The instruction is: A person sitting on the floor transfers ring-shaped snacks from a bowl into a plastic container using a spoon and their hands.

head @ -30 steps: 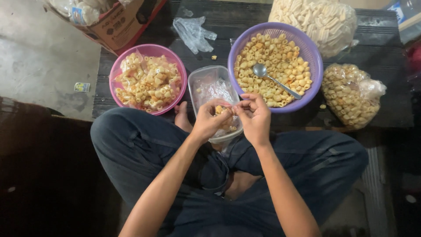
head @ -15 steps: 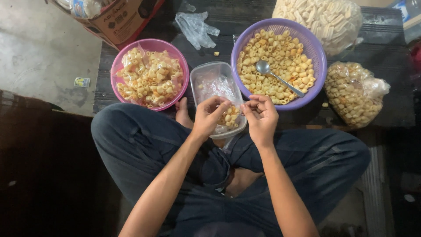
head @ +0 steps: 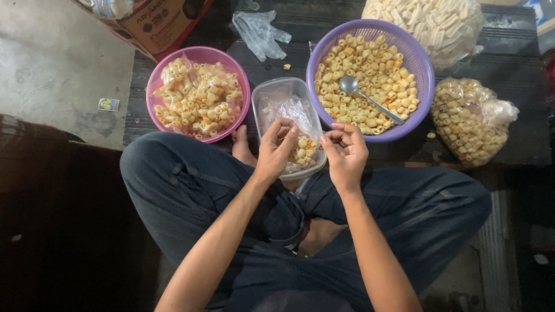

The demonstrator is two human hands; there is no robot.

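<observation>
clear plastic container (head: 286, 98) sits between a pink basket (head: 199, 56) and a purple basket (head: 419, 60) of tube snacks with a spoon (head: 367, 99). left hand (head: 276, 150) curls loosely around a small snack bag (head: 302, 153) over the container; right hand (head: 347, 153) pinches the bag's edge, fingers nearly closed.

Small clear bag (head: 302, 151) of yellow ring snacks, open-topped, upright in clear rectangular plastic container (head: 272, 98), pinched between both hands
</observation>
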